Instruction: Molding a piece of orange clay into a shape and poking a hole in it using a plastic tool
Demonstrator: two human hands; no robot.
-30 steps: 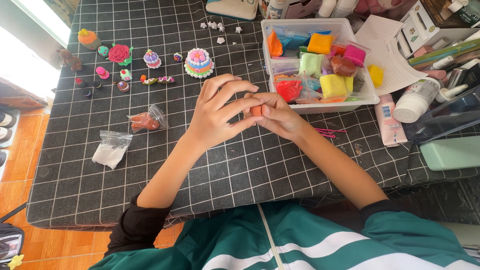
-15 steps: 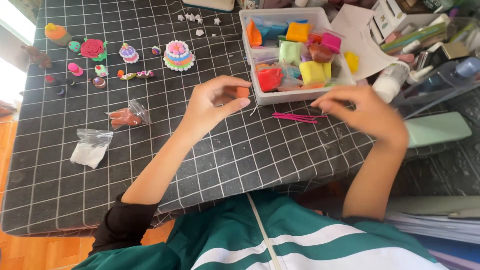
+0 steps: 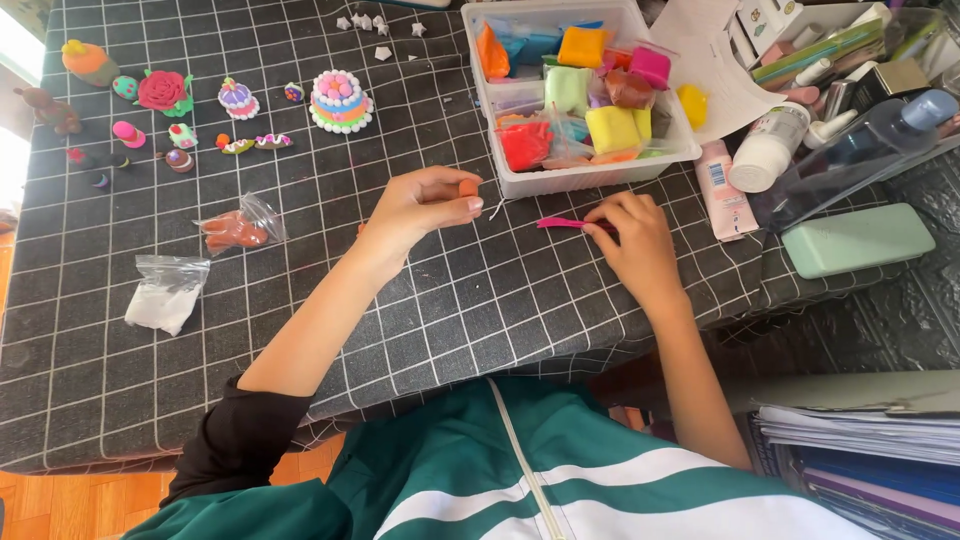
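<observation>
View from above of a person seated at a desk (image 3: pixel 400 330) covered with a black cloth marked in a white grid. The left hand (image 3: pixel 425 205) is raised slightly over the middle of the desk, its fingertips pinched narrowly around a small orange lump of clay (image 3: pixel 467 187). The right hand (image 3: pixel 632 240) rests on the cloth towards the right edge, fingers curled onto the end of a thin pink tool (image 3: pixel 565 223) that lies flat, just in front of a clear plastic box (image 3: pixel 590 178). The box sits at the far right of the desk and holds bagged clay in orange, yellow, green, red, pink and blue. Near the far left corner stand small clay models: a layered pastel cake (image 3: pixel 340 100), a smaller cupcake (image 3: pixel 238 98), a red rose (image 3: pixel 162 90) and other tiny pieces. Closer to the left edge lie a bag of brownish clay (image 3: pixel 238 228) and a bag of white clay (image 3: pixel 165 295). Beyond the right edge are a white bottle (image 3: pixel 768 148) and a pale green case (image 3: pixel 858 238).
</observation>
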